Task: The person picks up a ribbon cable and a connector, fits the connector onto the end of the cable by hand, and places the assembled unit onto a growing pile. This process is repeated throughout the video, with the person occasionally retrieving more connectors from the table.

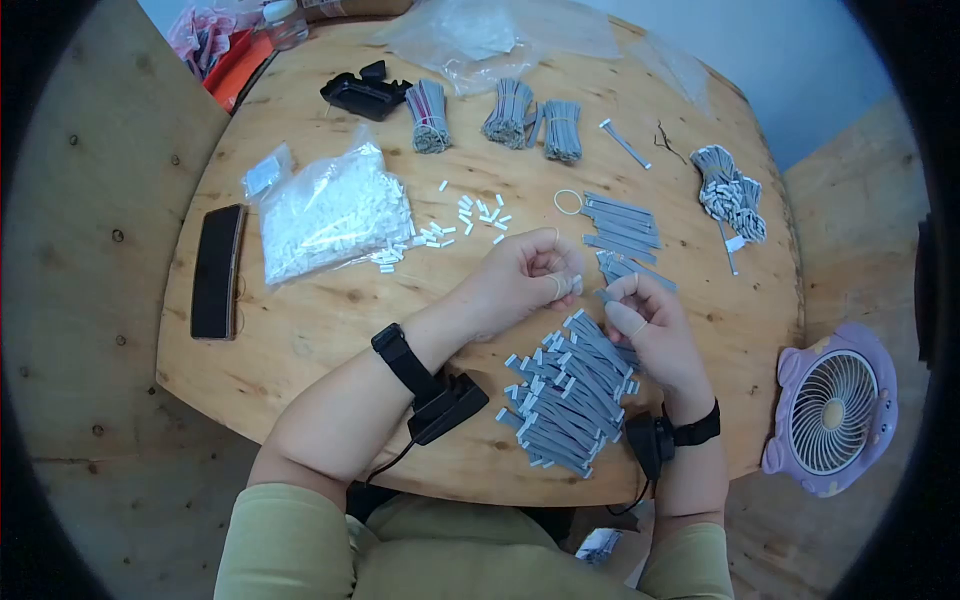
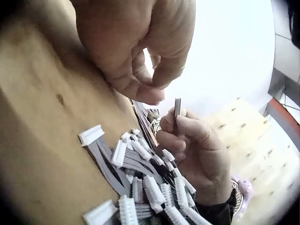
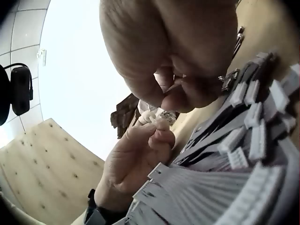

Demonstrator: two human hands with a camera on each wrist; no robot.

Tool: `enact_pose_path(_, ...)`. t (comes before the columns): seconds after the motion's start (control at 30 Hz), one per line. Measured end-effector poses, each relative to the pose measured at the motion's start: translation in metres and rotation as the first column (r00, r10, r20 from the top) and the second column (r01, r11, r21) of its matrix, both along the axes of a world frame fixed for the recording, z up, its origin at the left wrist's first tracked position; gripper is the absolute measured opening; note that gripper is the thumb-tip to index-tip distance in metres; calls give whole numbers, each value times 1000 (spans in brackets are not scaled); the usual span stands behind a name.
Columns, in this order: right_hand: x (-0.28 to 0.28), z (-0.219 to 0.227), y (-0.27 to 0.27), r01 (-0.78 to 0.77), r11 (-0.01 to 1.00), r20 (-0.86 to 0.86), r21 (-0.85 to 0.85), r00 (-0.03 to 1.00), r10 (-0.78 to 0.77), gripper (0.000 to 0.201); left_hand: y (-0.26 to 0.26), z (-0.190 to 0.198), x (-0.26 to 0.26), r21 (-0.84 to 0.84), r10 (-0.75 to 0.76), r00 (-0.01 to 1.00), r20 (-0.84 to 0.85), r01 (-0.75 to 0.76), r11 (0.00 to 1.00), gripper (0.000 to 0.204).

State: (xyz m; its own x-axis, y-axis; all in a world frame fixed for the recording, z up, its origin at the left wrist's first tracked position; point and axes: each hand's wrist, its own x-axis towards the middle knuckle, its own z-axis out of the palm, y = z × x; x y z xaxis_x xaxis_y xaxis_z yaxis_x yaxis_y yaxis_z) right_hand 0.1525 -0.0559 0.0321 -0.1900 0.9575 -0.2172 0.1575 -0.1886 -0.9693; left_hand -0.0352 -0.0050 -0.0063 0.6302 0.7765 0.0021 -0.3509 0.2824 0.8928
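Observation:
My left hand [image 1: 525, 278] pinches a small white connector housing [image 1: 576, 284] between thumb and fingertips. Just to its right, my right hand [image 1: 652, 328] holds a short grey ribbon cable between thumb and forefinger; the end of that ribbon cable [image 2: 177, 108] points upward in the left wrist view. A narrow gap separates the two hands' fingertips. Below them lies a heap of grey ribbon cables with white connectors [image 1: 565, 400]. Loose grey cable strips [image 1: 622, 222] are laid out beyond the right hand.
Scattered white connectors [image 1: 485, 212] lie beside a clear bag full of them [image 1: 335, 215]. A phone [image 1: 217, 272] rests at the left. Tied cable bundles [image 1: 428, 117] and a black plastic tray [image 1: 366, 93] stand farther back. A purple fan [image 1: 832, 412] is at the right edge.

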Motion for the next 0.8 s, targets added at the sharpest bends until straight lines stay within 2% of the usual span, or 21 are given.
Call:
enact_pose_path(0.07, -1, 2, -1, 13, 998, -33, -53, 999, -15, 5, -1, 0, 0, 34, 1, 999, -39, 0, 999, 13)
enact_pose_path(0.2, -3, 4, 0, 20, 995, -109, -97, 994, -31, 5, -6, 7, 2, -8, -14, 999, -51, 14, 1000, 14)
enact_pose_path(0.43, -7, -4, -2, 89, 996, -185, 2, 979, -87, 9, -8, 2, 4, 14, -46, 996, -79, 47, 999, 18)
enact_pose_path(0.67, -7, -5, -1, 37, 999, -153, 15, 988, -34, 9, -11, 4, 7, -106, -132, 991, -14, 130, 986, 20)
enact_pose_path(0.8, -4, -2, -2, 26, 999, -156, -29, 987, -30, 8, -13, 2, 7, -111, -82, 997, 1, 82, 990, 17)
